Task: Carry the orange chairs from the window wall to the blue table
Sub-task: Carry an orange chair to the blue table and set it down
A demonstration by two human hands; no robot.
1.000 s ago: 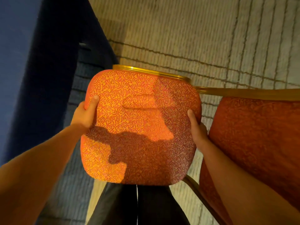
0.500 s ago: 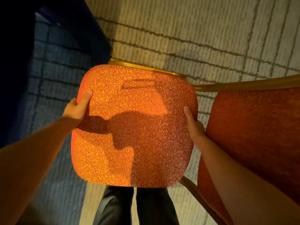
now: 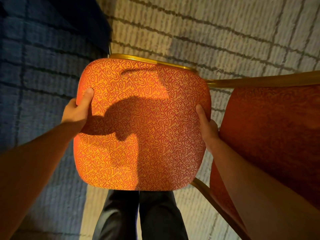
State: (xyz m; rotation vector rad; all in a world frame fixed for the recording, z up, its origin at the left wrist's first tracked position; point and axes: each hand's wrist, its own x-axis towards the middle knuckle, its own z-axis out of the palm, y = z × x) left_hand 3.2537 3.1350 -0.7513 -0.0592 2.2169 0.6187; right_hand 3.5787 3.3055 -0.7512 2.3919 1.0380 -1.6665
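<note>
Orange chair (image 3: pixel 142 127) held by its seat over the lined carpet (image 3: pixel 225 32)
The left hand (image 3: pixel 76 111) and right hand (image 3: pixel 207 129) grip opposite side edges of the cushion, thumbs on the fabric and fingers wrapped under; the seat hangs before dark trousers (image 3: pixel 138 213), near a dark blue drape (image 3: pixel 83 18)

Dim, warm amber light from behind and above. Hard-edged dark shadow across orange chair seat (image 3: pixel 142 125), upper part bright. Deep blue shade over left side of carpet (image 3: pixel 225 32), right side paler. Sharp at centre; bent carpet lines, stretched forearms (image 3: pixel 34 170) toward edges.
</note>
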